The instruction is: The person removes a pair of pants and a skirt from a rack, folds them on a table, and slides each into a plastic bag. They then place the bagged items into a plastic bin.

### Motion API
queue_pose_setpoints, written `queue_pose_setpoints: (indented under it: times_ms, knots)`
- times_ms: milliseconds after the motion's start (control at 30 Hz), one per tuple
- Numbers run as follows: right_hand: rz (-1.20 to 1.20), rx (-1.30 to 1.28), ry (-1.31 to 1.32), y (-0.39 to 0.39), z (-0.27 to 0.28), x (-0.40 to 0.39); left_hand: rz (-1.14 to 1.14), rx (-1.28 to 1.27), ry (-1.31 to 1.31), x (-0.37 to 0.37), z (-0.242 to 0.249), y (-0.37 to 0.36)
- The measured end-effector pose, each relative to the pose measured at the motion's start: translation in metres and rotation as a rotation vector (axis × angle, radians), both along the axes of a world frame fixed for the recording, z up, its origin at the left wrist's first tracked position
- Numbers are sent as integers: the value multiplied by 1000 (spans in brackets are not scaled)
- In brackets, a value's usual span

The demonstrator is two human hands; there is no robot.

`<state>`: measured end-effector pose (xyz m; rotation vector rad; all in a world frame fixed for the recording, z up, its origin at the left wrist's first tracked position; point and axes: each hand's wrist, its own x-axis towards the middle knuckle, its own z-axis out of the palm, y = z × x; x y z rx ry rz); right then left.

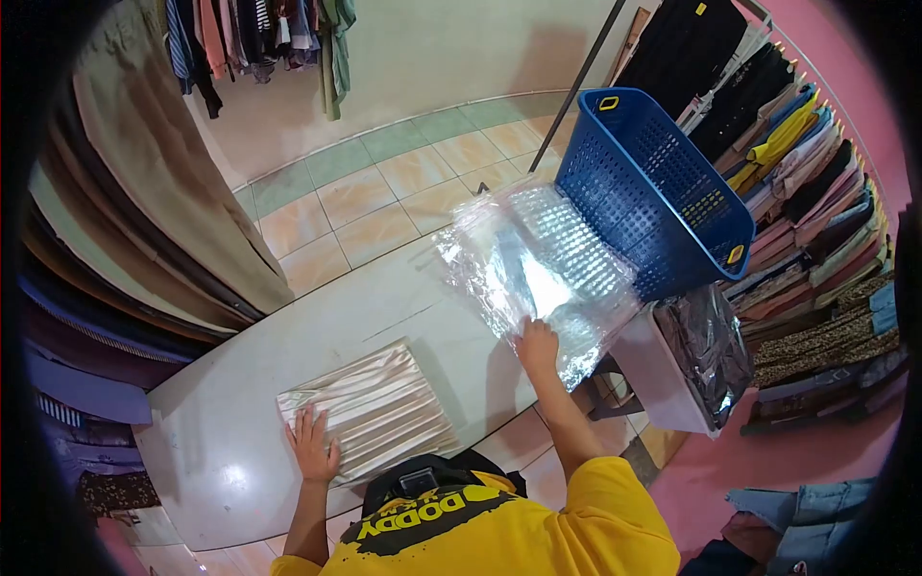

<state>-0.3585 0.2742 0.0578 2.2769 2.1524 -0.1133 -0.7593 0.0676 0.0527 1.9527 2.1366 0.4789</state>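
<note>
A folded cream pleated cloth (370, 408) lies on the white table (230, 422). My left hand (312, 444) rests on its left edge with the fingers spread. Clear plastic packaging (523, 269), shiny and apparently stacked, covers the right end of the table. At its lower edge is my right hand (536, 344), fingers curled against the plastic; they look closed, pinching the edge of the packaging.
A blue perforated basket (624, 192) stands behind and right of the plastic. Beside it, a white container (663, 370) holds dark plastic-wrapped items (706, 350). Clothes hang at left (144, 173), at right (816, 192) and at the back wall (259, 34).
</note>
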Motion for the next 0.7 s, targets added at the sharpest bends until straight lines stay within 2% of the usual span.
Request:
queue_pose_setpoints:
  times_ms: [33, 167, 267, 333, 367, 433, 500, 567, 600, 633, 667, 700]
  knots:
    - [110, 171, -119, -3, -13, 4, 4, -1, 8, 0, 0, 1]
    - [96, 76, -38, -2, 2, 6, 22, -61, 6, 3, 4, 2]
    - [171, 60, -38, 3, 34, 6, 30, -88, -7, 2, 4, 3]
    - [115, -45, 355, 6, 57, -1, 39, -104, -8, 4, 8, 5]
    - [126, -44, 357, 7, 61, -6, 67, -161, -35, 5, 12, 8]
    - [264, -121, 837, 8, 64, -24, 109, -215, -59, 8, 17, 16]
    - [74, -563, 1358, 6, 58, -53, 69, -158, -160, 18, 24, 28]
    - [58, -726, 1537, -1, 55, -92, -123, -123, -365, 45, 52, 41]
    - [74, -741, 1541, -7, 55, -113, -172, -98, -531, 62, 65, 48]
    - [56, -767, 1692, -17, 58, -133, -221, -71, -697, 78, 74, 51]
    - [36, -793, 1842, -28, 62, -152, -204, -66, -690, 93, 80, 52]
    - [50, -810, 1842, -40, 68, -171, -158, 29, -842, 105, 84, 52]
